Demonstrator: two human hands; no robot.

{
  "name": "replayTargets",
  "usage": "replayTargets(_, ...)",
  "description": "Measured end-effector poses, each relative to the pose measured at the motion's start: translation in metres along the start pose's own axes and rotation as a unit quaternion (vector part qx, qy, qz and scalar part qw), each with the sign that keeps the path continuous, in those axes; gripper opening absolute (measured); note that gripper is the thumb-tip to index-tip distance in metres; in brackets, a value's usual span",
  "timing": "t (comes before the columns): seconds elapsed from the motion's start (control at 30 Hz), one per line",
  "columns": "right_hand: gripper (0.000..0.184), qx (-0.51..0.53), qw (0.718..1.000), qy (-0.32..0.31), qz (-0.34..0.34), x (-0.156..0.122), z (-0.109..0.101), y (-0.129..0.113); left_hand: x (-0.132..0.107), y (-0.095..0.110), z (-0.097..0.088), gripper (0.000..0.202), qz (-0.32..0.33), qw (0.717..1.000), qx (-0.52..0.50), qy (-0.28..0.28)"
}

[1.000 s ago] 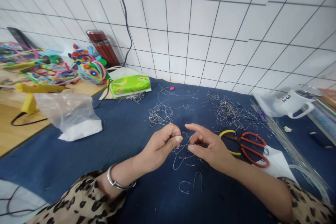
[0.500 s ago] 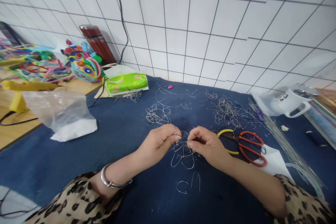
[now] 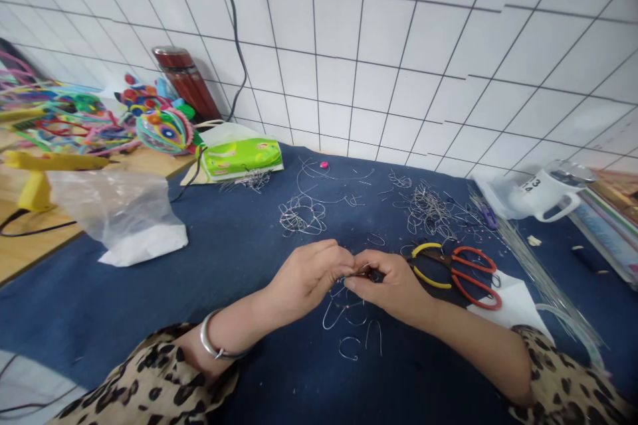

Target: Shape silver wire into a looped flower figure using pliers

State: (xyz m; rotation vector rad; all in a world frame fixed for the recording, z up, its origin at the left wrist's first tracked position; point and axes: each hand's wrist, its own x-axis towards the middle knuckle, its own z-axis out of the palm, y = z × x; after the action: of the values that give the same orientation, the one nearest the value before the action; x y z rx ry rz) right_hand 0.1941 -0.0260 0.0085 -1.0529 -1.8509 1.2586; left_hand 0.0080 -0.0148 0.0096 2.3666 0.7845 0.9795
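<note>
My left hand (image 3: 309,275) and my right hand (image 3: 391,285) meet fingertip to fingertip over a dark blue cloth (image 3: 239,259). Both are closed in a pinch on a thin silver wire piece (image 3: 349,299) whose loops hang just below the fingers. Two small bent wire hooks (image 3: 361,345) lie on the cloth nearer to me. A silver bracelet (image 3: 214,345) sits on my left wrist. Red and yellow handled scissors and pliers (image 3: 456,265) rest just right of my right hand.
Piles of bent wire (image 3: 431,209) and a wire flower shape (image 3: 302,218) lie behind my hands. A white mug (image 3: 548,196), straight wire rods (image 3: 543,279), a green tissue pack (image 3: 244,158), a plastic bag (image 3: 119,212), a yellow glue gun (image 3: 40,176) and colourful craft pieces (image 3: 149,123) surround the cloth.
My hands have drawn together until the fingertips touch. The right hand went from loosely spread fingers to a tight pinch on the wire.
</note>
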Motion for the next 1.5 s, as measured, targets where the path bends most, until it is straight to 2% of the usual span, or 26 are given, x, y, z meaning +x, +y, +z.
replayTargets(0.27, 0.01, 0.029, 1.0, -0.002, -0.002, -0.001, -0.003, 0.001, 0.002, 0.003, -0.01, 0.014, -0.069, 0.997, -0.001, -0.041)
replayTargets(0.47, 0.013, 0.097, 0.995, -0.01, 0.029, 0.003, -0.002, 0.01, 0.002, 0.001, -0.01, 0.013, -0.09, 0.995, 0.003, -0.051)
replayTargets(0.63, 0.023, 0.025, 0.999, -0.03, 0.036, 0.006, -0.01, 0.008, 0.002, -0.001, -0.008, 0.013, -0.094, 0.995, 0.008, -0.032)
replayTargets(0.73, 0.035, -0.063, 0.998, 0.019, 0.015, 0.008, -0.03, -0.001, 0.003, -0.004, -0.011, 0.014, -0.094, 0.995, 0.018, -0.019)
replayTargets(0.8, 0.035, -0.191, 0.98, 0.054, 0.013, 0.006, -0.052, -0.006, 0.002, -0.005, -0.013, 0.015, -0.092, 0.995, 0.026, -0.015)
replayTargets(0.87, 0.03, -0.328, 0.942, 0.072, 0.005, -0.002, -0.078, -0.009, 0.001, -0.006, -0.016, 0.015, -0.088, 0.995, 0.034, -0.014)
replayTargets(0.97, 0.03, -0.455, 0.89, 0.039, 0.016, -0.027, -0.115, -0.003, -0.001, -0.007, -0.021, 0.016, -0.075, 0.996, 0.052, -0.01)
replayTargets(1.07, 0.047, -0.502, 0.861, -0.015, 0.08, -0.058, -0.133, 0.01, -0.001, -0.007, -0.025, 0.016, -0.07, 0.996, 0.061, -0.014)
replayTargets(1.17, 0.067, -0.538, 0.836, -0.025, 0.101, -0.077, -0.132, 0.019, -0.001, -0.008, -0.029, 0.016, -0.076, 0.994, 0.069, -0.028)
replayTargets(1.27, 0.068, -0.554, 0.826, -0.017, 0.101, -0.08, -0.124, 0.018, 0.001, -0.009, -0.03, 0.016, -0.079, 0.994, 0.072, -0.036)
replayTargets(1.4, 0.072, -0.574, 0.816, -0.016, 0.073, -0.072, -0.114, 0.013, 0.004, -0.011, -0.031, 0.02, -0.088, 0.993, 0.066, -0.034)
replayTargets(1.5, 0.06, -0.589, 0.806, -0.032, 0.047, -0.064, -0.106, 0.017, 0.006, -0.012, -0.034, 0.021, -0.093, 0.994, 0.051, -0.025)
